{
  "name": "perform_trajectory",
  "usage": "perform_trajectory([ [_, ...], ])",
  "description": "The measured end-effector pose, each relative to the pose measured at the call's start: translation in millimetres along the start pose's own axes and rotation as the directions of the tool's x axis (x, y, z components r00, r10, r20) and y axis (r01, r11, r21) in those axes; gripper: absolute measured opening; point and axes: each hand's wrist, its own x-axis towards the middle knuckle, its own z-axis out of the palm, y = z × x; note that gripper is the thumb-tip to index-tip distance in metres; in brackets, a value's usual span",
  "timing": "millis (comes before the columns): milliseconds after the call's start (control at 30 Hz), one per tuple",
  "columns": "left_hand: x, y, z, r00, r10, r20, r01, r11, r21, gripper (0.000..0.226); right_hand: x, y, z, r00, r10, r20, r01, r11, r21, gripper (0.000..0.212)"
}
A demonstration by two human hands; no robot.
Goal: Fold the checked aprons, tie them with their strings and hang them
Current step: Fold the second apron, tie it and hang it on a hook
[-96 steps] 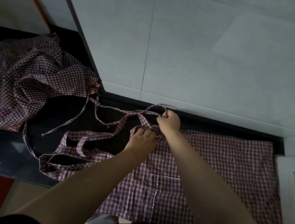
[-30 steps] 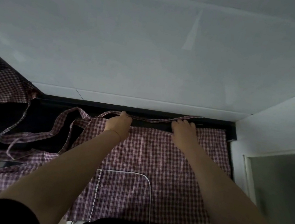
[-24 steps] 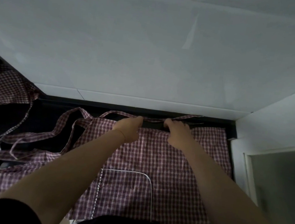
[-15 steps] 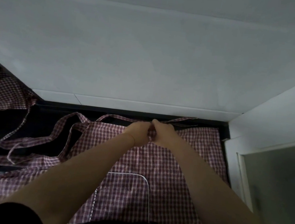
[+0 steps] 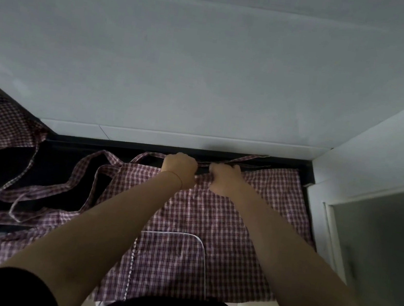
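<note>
Apron (image 5: 213,217) flat on dark table (image 5: 49,167), far edge at 12 o'clock. Left hand (image 5: 180,169), right hand (image 5: 224,179) both curled, gripping that edge and string (image 5: 240,161). Judgement: pull edge evenly toward 6 o'clock, corners aligned, strings free.

No text, label, brand, number or sign can be read anywhere in this view.
</note>
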Motion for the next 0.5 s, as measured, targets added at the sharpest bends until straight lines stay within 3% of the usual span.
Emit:
perform_trajectory([
  [100, 0, 0, 4, 0.994, 0.106, -0.021, -0.108, 0.985, -0.136, 0.026, 2, -8, 0, 0.998, -0.055, -0.024, 0.057, 0.994, 0.093, 0.018],
  [200, -1, 0, 9, 0.997, 0.069, -0.026, -0.074, 0.933, -0.353, 0.024, 0, -11, -2, 0.991, -0.1, -0.093, 0.101, 0.995, 0.004, 0.017],
  [367, -4, -19, 8, 0.999, -0.005, -0.035, 0.002, 0.996, -0.084, 0.007, -13, 5, -11, 0.965, -0.109, -0.239, 0.032, 0.952, -0.304, 0.01],
  [500, -12, -45, 10, 0.993, -0.109, 0.054, 0.107, 0.993, 0.047, 0.021, -24, 33, -17, 0.975, 0.022, -0.219, -0.113, 0.903, -0.414, 0.011],
])
